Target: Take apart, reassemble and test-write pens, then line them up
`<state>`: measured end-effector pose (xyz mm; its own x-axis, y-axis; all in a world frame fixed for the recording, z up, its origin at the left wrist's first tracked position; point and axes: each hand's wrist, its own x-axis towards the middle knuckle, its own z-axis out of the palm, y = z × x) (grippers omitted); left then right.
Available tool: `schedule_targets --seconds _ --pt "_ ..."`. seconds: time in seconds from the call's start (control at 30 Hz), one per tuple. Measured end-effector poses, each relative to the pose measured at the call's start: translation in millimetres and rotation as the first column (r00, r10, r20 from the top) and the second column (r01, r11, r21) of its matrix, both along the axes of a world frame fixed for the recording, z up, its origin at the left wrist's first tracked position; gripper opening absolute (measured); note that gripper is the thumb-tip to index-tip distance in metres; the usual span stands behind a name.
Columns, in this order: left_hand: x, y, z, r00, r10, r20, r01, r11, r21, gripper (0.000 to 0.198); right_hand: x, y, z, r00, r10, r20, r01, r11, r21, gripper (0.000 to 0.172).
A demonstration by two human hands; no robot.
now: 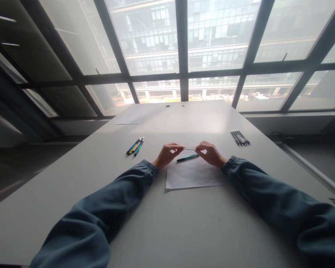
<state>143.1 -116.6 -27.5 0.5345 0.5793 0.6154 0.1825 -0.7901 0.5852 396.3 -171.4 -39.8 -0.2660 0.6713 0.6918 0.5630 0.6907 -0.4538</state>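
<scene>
My left hand (168,153) and my right hand (210,152) are both pinched closed over a white sheet of paper (194,174) on the table. Between their fingertips stretches a thin dark rod, perhaps a pen refill (189,149); each hand grips one end. Just below it a green pen (187,158) lies on the paper, between the two hands. Both arms wear blue-grey sleeves.
A small bunch of coloured pens (135,146) lies to the left on the white table (167,223). Several dark pens (240,137) lie together at the right. Another sheet of paper (130,118) rests far back left, near large windows.
</scene>
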Motion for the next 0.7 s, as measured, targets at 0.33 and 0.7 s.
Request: schedule_targets --seconds 0.33,0.7 --pt "0.3 -1.7 -0.8 1.000 0.019 -0.012 -0.019 0.999 0.029 0.022 -1.7 -3.0 2.5 0.998 0.037 0.042 -0.038 0.999 0.036 0.021" --pt "4.3 -7.2 4.1 0.998 0.007 -0.065 0.001 0.992 0.128 0.021 -1.7 -3.6 1.6 0.997 0.058 0.057 -0.062 0.996 0.061 0.022"
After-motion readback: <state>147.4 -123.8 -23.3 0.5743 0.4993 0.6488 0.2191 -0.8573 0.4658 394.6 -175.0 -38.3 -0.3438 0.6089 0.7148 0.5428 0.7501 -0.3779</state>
